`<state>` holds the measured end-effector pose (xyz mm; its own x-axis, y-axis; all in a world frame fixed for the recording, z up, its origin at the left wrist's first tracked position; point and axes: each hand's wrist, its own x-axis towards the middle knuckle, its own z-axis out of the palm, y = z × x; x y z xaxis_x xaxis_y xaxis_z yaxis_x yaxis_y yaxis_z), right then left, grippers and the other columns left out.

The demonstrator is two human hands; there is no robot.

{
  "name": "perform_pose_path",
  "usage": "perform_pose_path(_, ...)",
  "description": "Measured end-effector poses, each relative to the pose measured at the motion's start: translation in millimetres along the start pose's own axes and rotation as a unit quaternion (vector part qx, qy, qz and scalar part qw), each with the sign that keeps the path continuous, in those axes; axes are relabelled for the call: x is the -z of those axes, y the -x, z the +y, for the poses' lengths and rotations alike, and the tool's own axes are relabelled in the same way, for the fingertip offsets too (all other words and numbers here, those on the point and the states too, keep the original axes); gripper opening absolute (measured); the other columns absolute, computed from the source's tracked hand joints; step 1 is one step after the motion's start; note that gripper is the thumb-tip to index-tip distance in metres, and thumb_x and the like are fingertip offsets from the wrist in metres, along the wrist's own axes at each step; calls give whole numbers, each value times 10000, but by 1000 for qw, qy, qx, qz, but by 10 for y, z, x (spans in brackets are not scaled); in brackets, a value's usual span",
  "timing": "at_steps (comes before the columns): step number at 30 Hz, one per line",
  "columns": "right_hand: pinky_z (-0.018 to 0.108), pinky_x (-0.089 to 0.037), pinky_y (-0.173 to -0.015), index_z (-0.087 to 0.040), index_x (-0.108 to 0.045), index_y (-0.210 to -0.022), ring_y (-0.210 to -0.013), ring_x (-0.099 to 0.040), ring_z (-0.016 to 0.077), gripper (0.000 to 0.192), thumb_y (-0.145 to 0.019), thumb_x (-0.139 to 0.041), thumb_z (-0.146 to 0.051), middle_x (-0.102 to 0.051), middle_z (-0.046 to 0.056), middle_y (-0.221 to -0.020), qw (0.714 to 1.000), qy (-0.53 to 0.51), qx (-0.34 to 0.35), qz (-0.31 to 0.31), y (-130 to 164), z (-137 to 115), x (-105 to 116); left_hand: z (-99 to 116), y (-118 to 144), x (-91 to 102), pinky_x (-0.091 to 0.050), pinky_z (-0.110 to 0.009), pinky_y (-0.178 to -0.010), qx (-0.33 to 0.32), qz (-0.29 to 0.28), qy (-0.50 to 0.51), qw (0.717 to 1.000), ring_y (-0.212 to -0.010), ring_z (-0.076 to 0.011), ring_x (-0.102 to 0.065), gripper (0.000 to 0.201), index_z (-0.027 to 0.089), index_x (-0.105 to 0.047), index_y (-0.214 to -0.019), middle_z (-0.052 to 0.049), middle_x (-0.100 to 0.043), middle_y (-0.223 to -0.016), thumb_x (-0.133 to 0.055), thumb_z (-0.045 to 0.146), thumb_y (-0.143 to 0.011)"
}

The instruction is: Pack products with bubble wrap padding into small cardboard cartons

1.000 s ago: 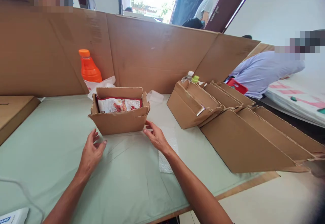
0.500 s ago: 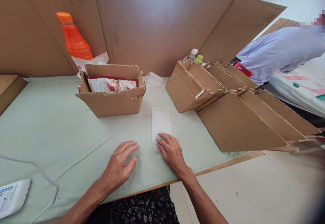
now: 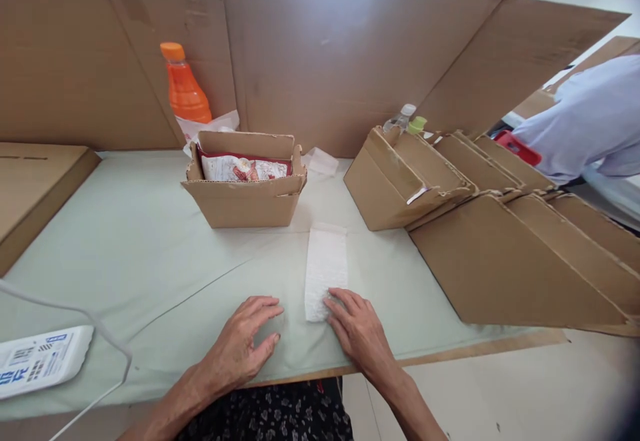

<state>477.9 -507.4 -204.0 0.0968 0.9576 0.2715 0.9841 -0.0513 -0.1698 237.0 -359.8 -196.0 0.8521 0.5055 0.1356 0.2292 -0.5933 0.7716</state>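
Observation:
A flat white strip that looks like bubble wrap (image 3: 326, 264) lies lengthwise on the pale green table cover (image 3: 165, 247). Fingertips of my right hand (image 3: 363, 327) rest on its near right edge, the fingers stretched out rather than closed round it. To the left of the strip, my left hand (image 3: 247, 341) hovers close to the table's front edge, thumb and fingers apart and nothing between them. Beyond the hands stands an open cardboard box (image 3: 250, 207) with white and red printed packets (image 3: 245, 168) inside.
Several open cardboard boxes (image 3: 520, 261) stand in rows at the right. An orange bottle (image 3: 187, 91) leans by the cardboard wall (image 3: 330, 61) behind. At left are a flat carton (image 3: 40, 187), a white packet (image 3: 45, 361) and a cable (image 3: 107, 334). Another person's sleeve (image 3: 590, 114) shows at right.
The view has shifted left, so most things appear further right. My right fingertips now rest at the strip's right edge, where before they lay further over it. My left hand stays open.

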Motion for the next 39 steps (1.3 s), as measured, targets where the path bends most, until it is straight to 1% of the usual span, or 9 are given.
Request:
perform_pose_path(6,355,-489,-792,-193,-675,-1039,-898,-687,209,179,-978,-514,-144,-755,68,-1001,993,-114,7,-16,-158,-271,146,148,-84,-26,-431,-537,-1135,-31,1,0,1000,-1410,-310,-442,679,222,-451,-1474,-147,-451,-1548,-618,162,-819)
perform_pose_path(11,348,-524,-821,-232,-671,-1106,-909,-709,199,184,-1001,-522,-263,-768,45,-1023,968,-236,-13,-87,-118,-427,332,154,-94,-87,-537,-434,-947,-9,-19,33,999,-1014,-234,-670,417,217,-623,-1286,-90,-736,-1114,-536,163,-881)
perform_pose_path(17,410,-541,-832,-237,-638,-1207,-979,-693,251,255,-957,-595,-222,-741,93,-1059,973,-156,-105,133,156,-483,271,66,-241,-219,-531,-308,-703,124,-25,15,992,-718,-178,-643,437,180,-607,-1305,-15,-704,-822,-531,221,-877)
perform_pose_path(21,428,-528,-831,-235,-647,-1185,-1046,-665,274,272,-928,-588,-169,-726,100,-1145,990,-122,-33,70,210,-570,114,29,-314,-280,-542,-350,-765,88,-11,-58,994,-783,-210,-652,482,164,-570,-1342,-41,-696,-864,-522,181,-864)
perform_pose_path(25,417,-521,-839,-218,-662,-1130,-1040,-662,258,249,-957,-517,-115,-734,94,-1144,991,-114,-33,66,125,-535,-44,63,-227,-208,-529,-409,-917,-3,55,-72,996,-1067,-254,-625,456,159,-537,-1351,-126,-668,-1165,-562,224,-900)
perform_pose_path(29,362,-544,-783,-219,-668,-1104,-884,-693,204,209,-995,-499,-163,-762,56,-994,973,-224,-48,31,42,-488,-48,132,-74,-111,-505,-431,-943,-88,9,-53,995,-1086,-257,-611,417,182,-555,-1337,-120,-683,-1183,-580,216,-922)
perform_pose_path(33,366,-557,-840,-234,-662,-1162,-985,-700,220,215,-996,-526,-238,-752,68,-1081,962,-251,-107,24,23,-499,14,83,-64,-148,-530,-389,-794,-9,14,-46,999,-828,-219,-632,348,164,-602,-1292,-88,-729,-957,-496,193,-962)
perform_pose_path(36,419,-523,-890,-233,-643,-1198,-1080,-658,255,241,-976,-550,-221,-707,107,-1176,974,-177,-105,91,58,-526,33,1,-142,-216,-538,-416,-803,42,28,-75,996,-851,-245,-629,356,161,-621,-1273,-98,-724,-977,-537,222,-932)
perform_pose_path(39,448,-498,-900,-250,-640,-1214,-1131,-621,281,270,-950,-585,-224,-684,110,-1238,987,-139,-62,51,78,-566,-6,-29,-213,-251,-537,-431,-886,44,50,-86,994,-992,-261,-624,355,187,-630,-1259,-106,-691,-1082,-542,203,-916)
